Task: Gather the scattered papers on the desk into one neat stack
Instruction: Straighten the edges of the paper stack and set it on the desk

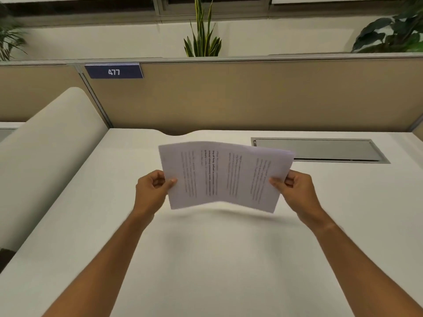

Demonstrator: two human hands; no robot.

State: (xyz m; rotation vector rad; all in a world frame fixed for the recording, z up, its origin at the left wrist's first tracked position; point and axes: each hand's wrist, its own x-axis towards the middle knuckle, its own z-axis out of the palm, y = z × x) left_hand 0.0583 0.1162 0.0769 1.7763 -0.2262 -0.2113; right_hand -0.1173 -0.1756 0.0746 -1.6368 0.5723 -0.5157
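Papers [225, 176] at frame centre, raised clear of white desk [206, 259], shadow below them. Sheets bowed, ridge up middle, printed text running sideways. Left hand [153, 188] pinches left edge, thumb on top. Right hand [295, 187] pinches right edge, thumb on top. Both forearms reach in from bottom of frame. Grey hatch [320, 149] set in desk, right of centre, behind papers. Tan partition [251, 94] across back; blue tag [113, 71] reading 477 upper left. Plant [202, 35] top centre.
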